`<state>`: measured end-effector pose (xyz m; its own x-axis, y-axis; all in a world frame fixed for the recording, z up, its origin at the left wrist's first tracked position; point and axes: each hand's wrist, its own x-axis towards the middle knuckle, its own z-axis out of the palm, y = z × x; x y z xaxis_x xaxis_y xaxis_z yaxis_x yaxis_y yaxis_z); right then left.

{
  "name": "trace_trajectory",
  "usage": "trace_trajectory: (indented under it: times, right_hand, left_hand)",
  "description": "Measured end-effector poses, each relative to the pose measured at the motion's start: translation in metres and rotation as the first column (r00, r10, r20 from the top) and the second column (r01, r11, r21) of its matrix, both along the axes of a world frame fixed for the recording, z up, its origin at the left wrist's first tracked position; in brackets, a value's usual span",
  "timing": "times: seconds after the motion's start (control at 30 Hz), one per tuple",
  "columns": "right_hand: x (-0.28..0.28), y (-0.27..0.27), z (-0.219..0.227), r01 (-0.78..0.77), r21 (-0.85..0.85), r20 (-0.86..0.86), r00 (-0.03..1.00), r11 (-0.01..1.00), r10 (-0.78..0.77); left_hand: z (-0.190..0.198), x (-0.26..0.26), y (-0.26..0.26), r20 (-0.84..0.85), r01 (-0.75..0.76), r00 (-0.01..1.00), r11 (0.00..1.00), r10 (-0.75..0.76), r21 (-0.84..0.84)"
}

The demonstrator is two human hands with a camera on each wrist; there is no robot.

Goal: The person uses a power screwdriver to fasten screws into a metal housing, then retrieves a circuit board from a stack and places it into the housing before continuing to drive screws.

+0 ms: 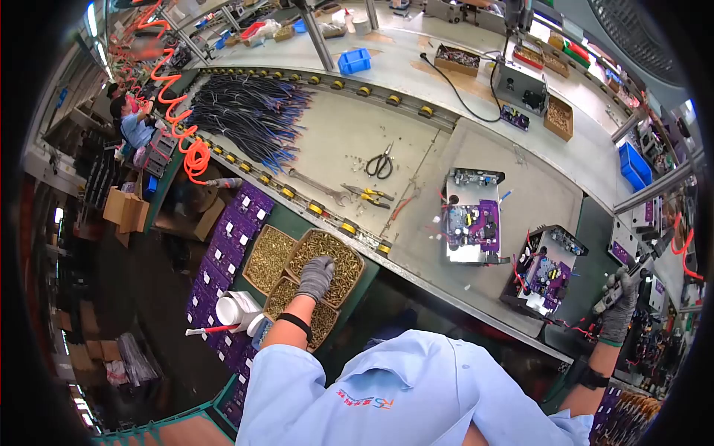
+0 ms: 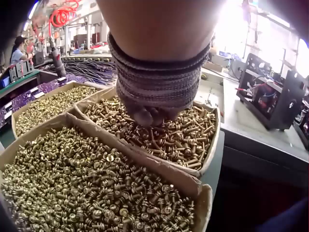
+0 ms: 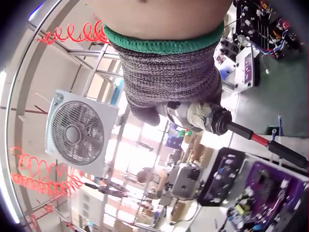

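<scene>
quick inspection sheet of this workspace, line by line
surface: grey bench, small bits scattered on it
job's things: two open housings with purple circuit boards; brass-coloured screws in cardboard boxes
clutter: black-handled scissors, yellow-handled pliers, wrench
grippers: left hand among the screws, grasp unclear; right hand grips a power screwdriver
cables: black bundle, blue ends; orange coiled hose
surroundings: fan; another person

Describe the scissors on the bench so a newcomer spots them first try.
Find the big spread of black cables with blue ends on the bench. Between it and the open chassis with a purple board lie the scissors. Their handles are black loops; the neighbouring pliers have yellow-and-black grips, and the wrench is bare metal.
</scene>
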<state>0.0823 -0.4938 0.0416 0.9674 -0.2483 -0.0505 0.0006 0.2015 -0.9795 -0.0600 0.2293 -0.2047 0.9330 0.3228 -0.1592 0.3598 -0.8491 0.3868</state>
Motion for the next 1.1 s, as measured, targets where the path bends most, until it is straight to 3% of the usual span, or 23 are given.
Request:
trace_trajectory:
  times: [0.03,0.07,0.1,0.17,0.2,0.23,0.3,0.37,0.47,0.5,0.6,0.63,0.7,0.73,0.77,0.83,0.87,0.9,0.93,0.97,1.0,1.1]
  right_hand:
    - [0.0,0.018,0.01,-0.041,0.019,0.046,0.998,0.999,0.04]
    - [0.001,0.034,0.017,-0.086,0.035,0.091,0.992,0.996,0.082]
    - [0.002,0.047,0.02,-0.097,0.032,0.101,0.991,0.995,0.093]
    - [0.006,0.073,0.024,-0.193,0.053,0.14,0.973,0.98,0.184]
    - [0.004,0.096,0.031,-0.162,0.055,0.122,0.98,0.985,0.155]
    - [0.005,0.11,0.033,-0.171,0.051,0.124,0.979,0.984,0.164]
    - [0.009,0.131,0.03,-0.232,0.029,0.125,0.966,0.972,0.227]
    - [0.014,0.146,0.027,-0.247,-0.011,0.099,0.964,0.969,0.247]
    - [0.016,0.179,0.03,-0.274,0.004,0.057,0.96,0.962,0.273]
    - [0.017,0.189,0.031,-0.281,-0.002,0.047,0.959,0.96,0.281]
    - [0.019,0.214,0.035,-0.296,0.01,0.003,0.955,0.955,0.296]
    - [0.021,0.217,0.034,-0.302,0.008,-0.005,0.953,0.953,0.302]
    - [0.024,0.218,0.028,-0.344,0.029,0.014,0.939,0.938,0.344]
    - [0.024,0.22,0.026,-0.348,0.025,0.007,0.937,0.937,0.348]
    - [0.025,0.222,0.025,-0.347,0.02,0.012,0.938,0.938,0.347]
    - [0.025,0.222,0.02,-0.347,0.016,0.02,0.938,0.938,0.346]
    - [0.026,0.22,0.017,-0.345,0.023,-0.007,0.938,0.938,0.345]
    - [0.027,0.218,0.015,-0.344,0.031,-0.033,0.938,0.938,0.345]
    - [0.027,0.219,0.013,-0.337,0.043,-0.025,0.941,0.941,0.338]
    - [0.027,0.22,0.013,-0.337,0.047,-0.022,0.941,0.94,0.339]
    - [0.026,0.222,0.012,-0.359,0.053,0.019,0.933,0.932,0.358]
    - [0.022,0.223,0.007,-0.368,0.079,0.057,0.929,0.926,0.364]
  left_hand:
    - [-0.002,0.0,0.003,0.072,-0.093,0.993,0.993,0.099,-0.075]
    - [-0.005,0.001,0.009,-0.047,-0.337,0.929,0.788,0.367,-0.515]
    - [0.014,0.003,0.007,-0.039,-0.341,0.926,0.783,0.376,-0.521]
    - [0.049,0.004,0.006,-0.274,-0.512,0.737,0.246,0.618,-0.823]
    - [0.044,0.0,0.011,-0.257,-0.444,0.727,0.152,0.637,-0.883]
    - [0.039,-0.004,0.015,-0.258,-0.444,0.722,0.144,0.642,-0.884]
    - [0.05,-0.013,0.016,-0.304,-0.328,0.694,-0.091,0.653,-0.94]
    - [0.048,-0.023,0.019,-0.314,-0.282,0.684,-0.159,0.659,-0.946]
    - [0.04,-0.034,0.024,-0.349,-0.118,0.74,-0.4,0.575,-0.909]
    - [0.038,-0.035,0.024,-0.359,-0.121,0.733,-0.409,0.577,-0.904]
    - [0.047,-0.035,0.024,-0.248,0.124,0.884,-0.71,0.396,-0.693]
    - [0.059,-0.035,0.02,-0.255,0.124,0.88,-0.713,0.4,-0.69]
    - [0.107,-0.025,0.0,-0.277,0.111,0.78,-0.56,0.561,-0.821]
    - [0.107,-0.024,0.002,-0.232,0.1,0.771,-0.473,0.594,-0.876]
    - [0.092,-0.024,0.011,-0.237,0.1,0.768,-0.476,0.595,-0.874]
    - [0.032,-0.026,0.045,-0.093,0.23,0.824,-0.481,0.559,-0.846]
    - [0.037,-0.022,0.06,-0.13,-0.05,0.879,-0.183,0.458,-0.982]
    - [0.036,-0.021,0.052,-0.127,-0.047,0.879,-0.181,0.46,-0.982]
    - [0.032,-0.021,0.034,0.018,-0.188,0.945,0.587,0.327,-0.788]
    - [0.043,-0.016,0.014,0.009,-0.125,0.992,0.988,0.127,-0.091]
    - [0.047,-0.013,0.001,-0.198,-0.092,0.976,0.996,0.09,-0.004]
    - [0.025,-0.008,-0.003,-0.327,-0.131,0.935,0.991,0.137,0.042]
